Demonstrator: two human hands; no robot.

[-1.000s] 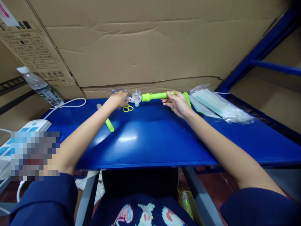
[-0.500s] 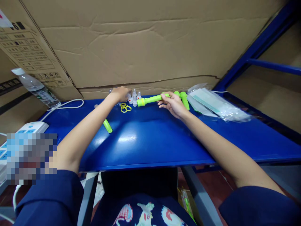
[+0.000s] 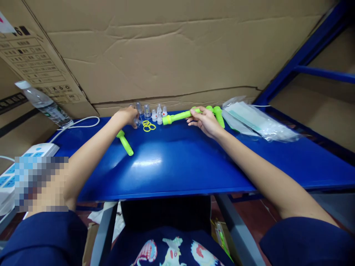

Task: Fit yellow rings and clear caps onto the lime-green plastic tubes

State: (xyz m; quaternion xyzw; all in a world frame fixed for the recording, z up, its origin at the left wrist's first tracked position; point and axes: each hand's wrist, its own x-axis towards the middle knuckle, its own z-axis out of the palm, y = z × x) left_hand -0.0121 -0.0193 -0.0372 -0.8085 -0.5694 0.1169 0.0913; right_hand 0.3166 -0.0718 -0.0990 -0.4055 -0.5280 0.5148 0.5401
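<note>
A bright green flashlight-like tube [image 3: 181,116] with a yellow ring near its left end is held in my right hand [image 3: 206,122], pinched between thumb and fingers above the table. At the row's left end, my left hand [image 3: 128,116] closes its fingers on a clear plastic cap [image 3: 137,122]. Beside it stand more clear caps [image 3: 147,112] and several small white-based lamp pieces [image 3: 159,118]. Loose yellow rings [image 3: 149,126] lie just in front of them. Another green tube [image 3: 126,144] lies under my left forearm.
More green tubes [image 3: 219,116] lie behind my right hand, next to plastic bags [image 3: 255,118]. A water bottle [image 3: 46,105], a white cable and a power strip [image 3: 41,149] are at the left. Cardboard [image 3: 177,55] walls the back of the blue table [image 3: 177,162].
My left hand has moved left from the small lamp pieces to the clear caps, uncovering those behind it. My right hand still holds the green tube in nearly the same place.
</note>
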